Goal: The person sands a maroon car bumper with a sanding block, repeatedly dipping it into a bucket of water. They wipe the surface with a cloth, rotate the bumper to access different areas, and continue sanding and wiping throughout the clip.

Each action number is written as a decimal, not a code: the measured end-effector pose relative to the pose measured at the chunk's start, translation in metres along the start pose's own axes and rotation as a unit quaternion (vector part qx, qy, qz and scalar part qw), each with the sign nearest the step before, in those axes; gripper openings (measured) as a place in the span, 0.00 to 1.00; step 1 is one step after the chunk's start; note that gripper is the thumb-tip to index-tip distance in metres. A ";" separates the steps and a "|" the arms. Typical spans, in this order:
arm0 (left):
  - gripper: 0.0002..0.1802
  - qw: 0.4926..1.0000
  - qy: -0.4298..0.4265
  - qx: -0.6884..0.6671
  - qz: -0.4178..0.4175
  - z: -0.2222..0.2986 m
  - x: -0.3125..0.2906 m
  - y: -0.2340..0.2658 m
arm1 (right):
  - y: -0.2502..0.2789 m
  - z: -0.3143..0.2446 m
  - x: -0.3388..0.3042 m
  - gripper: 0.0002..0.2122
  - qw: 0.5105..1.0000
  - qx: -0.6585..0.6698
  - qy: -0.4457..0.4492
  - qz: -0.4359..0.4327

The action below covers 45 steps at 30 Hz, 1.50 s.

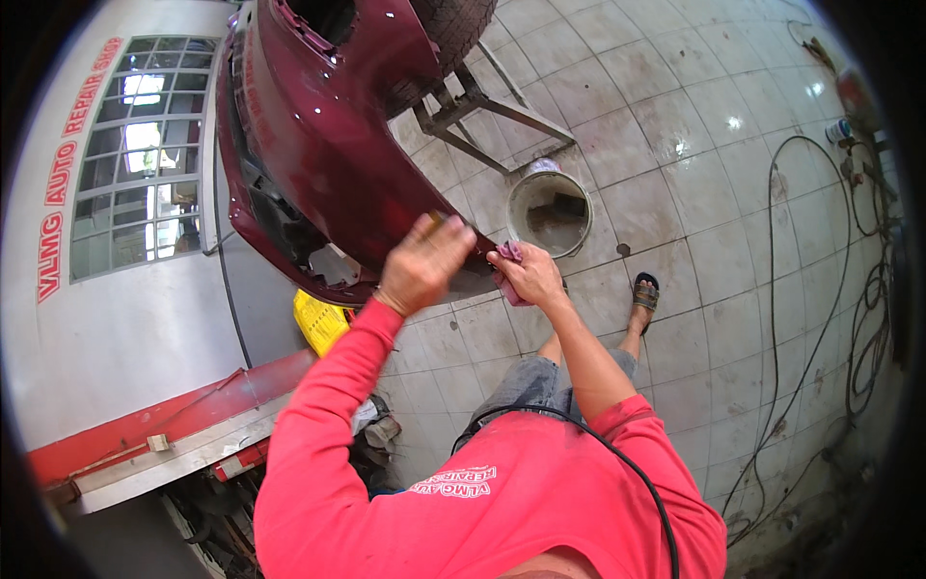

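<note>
A glossy dark red car bumper (338,145) stretches from the top of the view down to my hands. My left hand (424,261) is pressed against the lower part of its painted face, smeared by motion. Something yellowish shows at its fingertips, but I cannot make out whether the hand grips it. Just to the right, at the bumper's near edge, my right hand (533,277) is closed around a crumpled pink cloth (511,253). Part of the cloth hangs below the fingers.
Beyond my right hand, a round bucket (522,217) of cloudy water stands on the tiled floor (694,232). Behind it are a metal stand (473,104) and a tyre (453,34). A yellow container (318,323) sits under the bumper's left end. Hoses (772,241) trail along the right.
</note>
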<state>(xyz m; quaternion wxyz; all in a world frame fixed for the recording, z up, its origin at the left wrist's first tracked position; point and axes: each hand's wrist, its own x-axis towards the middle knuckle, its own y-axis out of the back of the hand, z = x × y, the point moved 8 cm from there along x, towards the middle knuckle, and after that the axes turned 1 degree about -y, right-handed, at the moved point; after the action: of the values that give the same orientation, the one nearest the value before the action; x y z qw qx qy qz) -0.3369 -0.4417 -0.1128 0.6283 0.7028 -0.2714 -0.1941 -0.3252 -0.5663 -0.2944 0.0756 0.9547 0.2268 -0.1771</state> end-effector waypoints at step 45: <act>0.26 0.988 0.078 0.129 0.033 -0.047 0.040 0.015 | -0.005 0.023 0.008 0.20 1.000 0.010 -0.020 -0.018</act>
<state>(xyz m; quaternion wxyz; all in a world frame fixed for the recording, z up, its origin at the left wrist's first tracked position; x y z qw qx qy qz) -0.2787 -0.4307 -0.0889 0.5580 0.7815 -0.2670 -0.0810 -0.3276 -0.5632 -0.3188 0.0672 0.9475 0.2407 -0.1993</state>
